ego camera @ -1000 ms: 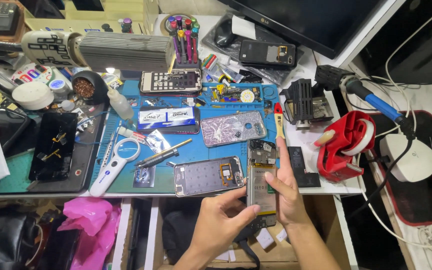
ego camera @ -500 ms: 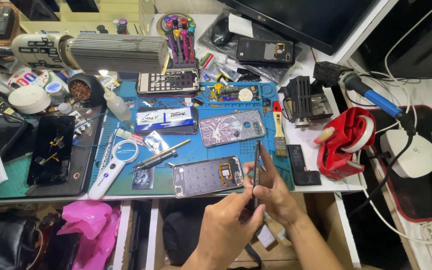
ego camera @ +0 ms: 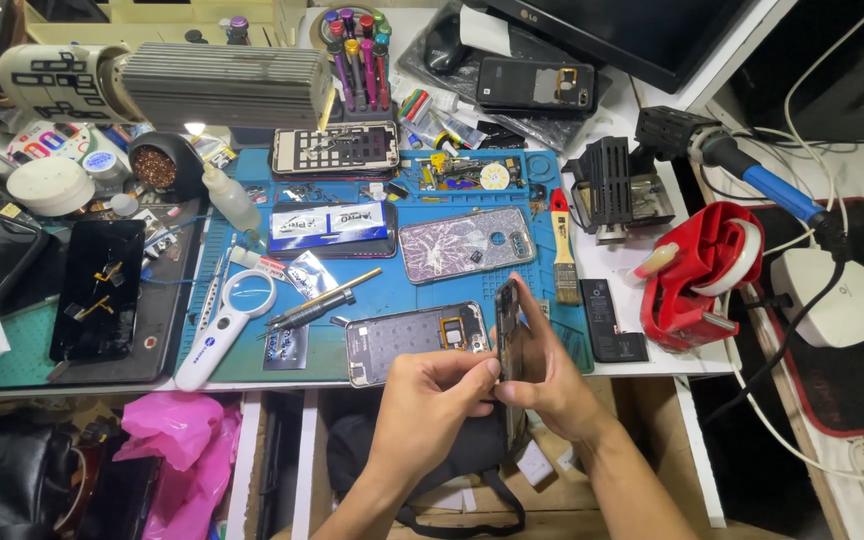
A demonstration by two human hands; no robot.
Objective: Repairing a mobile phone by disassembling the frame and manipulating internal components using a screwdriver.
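Both my hands hold a thin dark phone screen panel edge-on and nearly upright at the near edge of the blue work mat. My right hand grips it from the right side. The fingers of my left hand pinch its lower edge from the left. Just left of the panel, an opened phone frame lies flat on the mat. Farther back on the mat rests a cracked, patterned phone back cover.
A white magnifier and a pen-like tool lie left of the frame. A brush, a small black battery and a red tape dispenser sit to the right. A dark phone rests far left.
The panel lay flat-faced toward me under my open right hand; now it is turned edge-on and upright, with both hands closed on it a little higher.
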